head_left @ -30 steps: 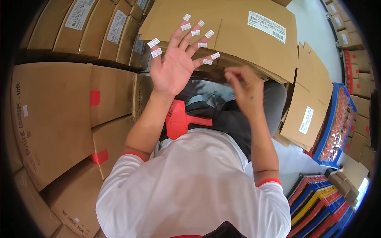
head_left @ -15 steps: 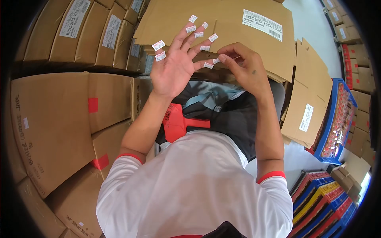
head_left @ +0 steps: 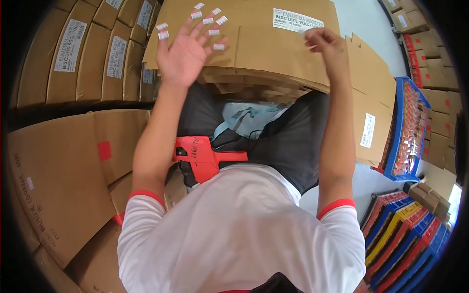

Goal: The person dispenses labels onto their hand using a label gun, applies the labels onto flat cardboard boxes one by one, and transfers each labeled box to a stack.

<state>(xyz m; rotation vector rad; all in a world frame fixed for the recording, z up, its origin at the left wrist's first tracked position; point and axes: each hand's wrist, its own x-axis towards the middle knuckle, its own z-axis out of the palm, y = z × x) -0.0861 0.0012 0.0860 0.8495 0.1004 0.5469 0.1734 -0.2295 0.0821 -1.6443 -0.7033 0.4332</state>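
My left hand (head_left: 183,58) is raised with its palm showing and fingers spread. Small white price stickers (head_left: 208,21) cling to its fingertips, several in all, with one on the thumb. My right hand (head_left: 328,46) is over the flattened cardboard (head_left: 273,51), by the printed biscuit label (head_left: 288,19). Its thumb and fingers are pinched together, apparently on a sticker, though blur hides most of it. A red label gun (head_left: 202,158) marked in black lies on my lap, away from both hands.
Closed cartons (head_left: 68,53) with printed labels stand at the upper left, and larger boxes (head_left: 58,171) below them. At right are a blue crate (head_left: 408,132) of packets and stacked coloured crates (head_left: 405,234). A light blue strap (head_left: 237,119) shows between my legs.
My right hand has pulled away from the left thumb, moving right and up to the cardboard's label. The thumb now shows one sticker instead of two. My left hand has shifted up and left.
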